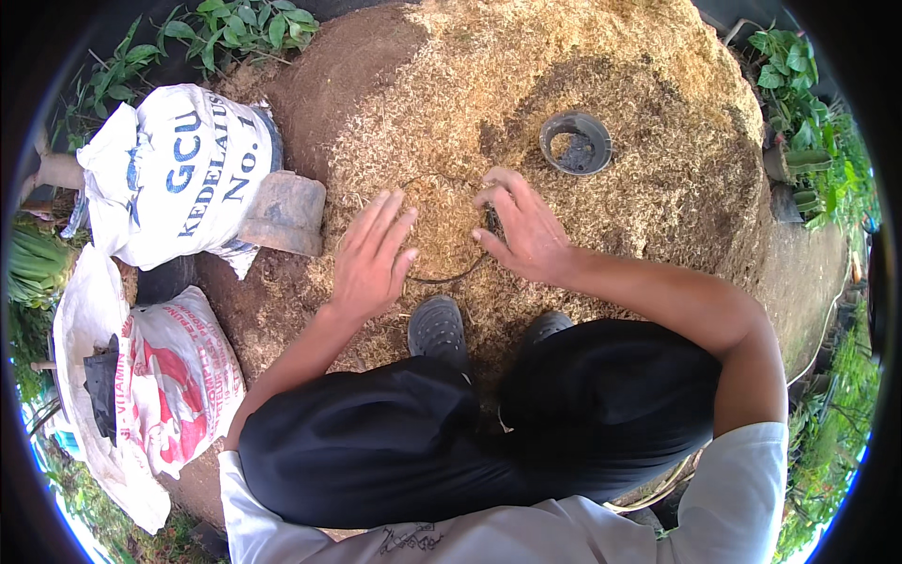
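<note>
A dark round rim [449, 279], which looks like a pot's, encloses light brown husk-like material [442, 226] heaped to its edge. Beside its left side my left hand [371, 258] is spread, fingers stretched out and holding nothing. My right hand [528, 230] curves at the right side of the rim, thumb and bent fingers apart, with nothing visible between them. Whether its fingertips touch the rim I cannot tell. The pot's wall below the rim is hidden in the husks.
A black pot [576, 144] sits on the husk mound [658, 207], beyond my right hand. To the left are an upturned grey-brown container [285, 214], a full white sack [197, 169] and an open red-and-white sack [178, 376]. My shoes [438, 329] stand just before the rim; plants [249, 28] border the mound.
</note>
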`<action>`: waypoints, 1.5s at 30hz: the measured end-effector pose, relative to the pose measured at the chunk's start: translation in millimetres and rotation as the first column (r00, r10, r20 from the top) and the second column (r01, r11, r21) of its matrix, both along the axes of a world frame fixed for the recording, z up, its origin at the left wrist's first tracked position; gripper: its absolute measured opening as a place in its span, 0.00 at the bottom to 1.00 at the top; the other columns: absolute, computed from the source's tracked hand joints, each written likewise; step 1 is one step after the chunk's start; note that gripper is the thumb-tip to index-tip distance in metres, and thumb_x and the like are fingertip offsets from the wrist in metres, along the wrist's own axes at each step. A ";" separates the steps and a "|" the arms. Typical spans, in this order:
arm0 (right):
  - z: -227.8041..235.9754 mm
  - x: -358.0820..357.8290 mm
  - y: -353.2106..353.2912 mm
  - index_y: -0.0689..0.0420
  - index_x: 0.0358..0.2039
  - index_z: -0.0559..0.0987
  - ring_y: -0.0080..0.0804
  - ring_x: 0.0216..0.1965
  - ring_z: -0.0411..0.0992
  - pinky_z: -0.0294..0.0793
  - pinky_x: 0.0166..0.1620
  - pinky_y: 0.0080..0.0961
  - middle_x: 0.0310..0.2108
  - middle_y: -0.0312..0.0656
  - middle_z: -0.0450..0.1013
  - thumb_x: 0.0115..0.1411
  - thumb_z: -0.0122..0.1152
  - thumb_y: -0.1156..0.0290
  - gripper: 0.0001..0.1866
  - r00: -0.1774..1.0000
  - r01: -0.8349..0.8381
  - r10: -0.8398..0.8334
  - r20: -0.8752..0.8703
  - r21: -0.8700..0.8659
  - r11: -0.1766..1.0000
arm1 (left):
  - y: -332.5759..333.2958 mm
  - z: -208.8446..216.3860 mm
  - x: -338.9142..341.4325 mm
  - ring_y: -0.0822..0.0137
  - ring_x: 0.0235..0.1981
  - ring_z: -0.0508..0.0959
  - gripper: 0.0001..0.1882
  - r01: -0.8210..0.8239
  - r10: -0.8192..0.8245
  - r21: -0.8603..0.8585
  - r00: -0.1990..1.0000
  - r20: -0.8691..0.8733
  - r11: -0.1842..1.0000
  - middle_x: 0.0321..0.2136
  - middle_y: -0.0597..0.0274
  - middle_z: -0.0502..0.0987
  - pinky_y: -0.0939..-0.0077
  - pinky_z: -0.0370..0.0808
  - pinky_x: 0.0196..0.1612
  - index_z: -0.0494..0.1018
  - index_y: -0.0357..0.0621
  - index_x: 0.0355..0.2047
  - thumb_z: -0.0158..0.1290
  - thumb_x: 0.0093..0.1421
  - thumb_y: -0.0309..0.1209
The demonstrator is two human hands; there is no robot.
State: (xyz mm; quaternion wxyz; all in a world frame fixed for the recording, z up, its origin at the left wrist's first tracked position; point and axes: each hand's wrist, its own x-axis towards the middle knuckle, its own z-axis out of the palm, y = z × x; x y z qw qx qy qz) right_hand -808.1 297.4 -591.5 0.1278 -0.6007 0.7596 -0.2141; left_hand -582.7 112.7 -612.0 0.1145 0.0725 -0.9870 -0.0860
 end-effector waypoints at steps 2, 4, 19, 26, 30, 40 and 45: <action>16.3 -13.7 -8.6 0.63 0.55 0.71 0.55 0.57 0.76 0.76 0.61 0.53 0.49 0.59 0.74 0.77 0.46 0.43 0.31 0.992 0.031 -0.085 0.097 0.461 0.887 | -7.0 0.8 -0.3 0.40 0.67 0.72 0.30 -0.247 0.260 0.110 0.957 -0.128 0.963 0.64 0.30 0.70 0.46 0.70 0.67 0.71 0.37 0.63 0.52 0.72 0.50; 24.3 -21.7 -18.8 0.64 0.53 0.75 0.56 0.44 0.82 0.81 0.56 0.52 0.37 0.55 0.79 0.79 0.42 0.45 0.31 0.979 -0.001 -0.149 0.141 0.730 0.683 | -13.6 1.2 -3.2 0.36 0.50 0.78 0.24 -0.404 0.382 0.147 0.911 0.154 0.903 0.46 0.35 0.77 0.42 0.75 0.53 0.72 0.38 0.54 0.50 0.74 0.48; -1.3 -24.3 -14.5 0.65 0.30 0.79 0.57 0.31 0.80 0.81 0.50 0.53 0.27 0.57 0.78 0.75 0.45 0.64 0.22 0.967 -0.124 -0.018 0.256 0.528 0.840 | -23.6 13.1 -6.4 0.39 0.29 0.84 0.15 -0.376 0.322 0.121 0.891 0.320 0.919 0.26 0.42 0.82 0.43 0.80 0.36 0.78 0.40 0.33 0.51 0.72 0.37; -2.0 -23.5 -10.9 0.64 0.31 0.79 0.53 0.35 0.81 0.82 0.51 0.50 0.31 0.57 0.78 0.77 0.46 0.61 0.22 0.973 -0.147 0.015 0.231 0.565 0.812 | -13.6 9.2 5.9 0.41 0.27 0.84 0.11 -0.362 0.312 0.132 0.903 0.295 0.923 0.24 0.45 0.82 0.45 0.80 0.34 0.79 0.42 0.32 0.57 0.66 0.37; 4.2 -29.1 -17.6 0.63 0.34 0.81 0.52 0.40 0.82 0.84 0.51 0.49 0.34 0.57 0.79 0.79 0.42 0.58 0.26 0.974 -0.159 0.012 0.227 0.645 0.748 | -16.4 12.2 0.6 0.42 0.32 0.84 0.12 -0.411 0.329 0.133 0.854 0.403 0.902 0.31 0.44 0.83 0.46 0.80 0.37 0.79 0.40 0.37 0.57 0.66 0.37; 12.0 -23.0 -14.7 0.58 0.27 0.81 0.33 0.29 0.83 0.84 0.47 0.39 0.25 0.42 0.82 0.77 0.52 0.51 0.27 0.866 -0.176 -0.216 0.451 0.679 0.713 | 24.3 2.9 -24.3 0.47 0.81 0.47 0.47 0.145 -0.181 0.172 0.960 0.212 0.974 0.78 0.39 0.52 0.51 0.43 0.82 0.53 0.34 0.77 0.47 0.73 0.59; 1.0 -18.8 -10.9 0.58 0.27 0.82 0.30 0.27 0.82 0.84 0.45 0.35 0.26 0.41 0.83 0.76 0.53 0.55 0.24 0.882 -0.127 -0.217 0.419 0.655 0.745 | 32.3 -8.6 -22.5 0.44 0.81 0.44 0.63 0.161 -0.183 0.106 0.950 0.253 0.981 0.78 0.36 0.48 0.48 0.39 0.82 0.48 0.28 0.77 0.41 0.65 0.76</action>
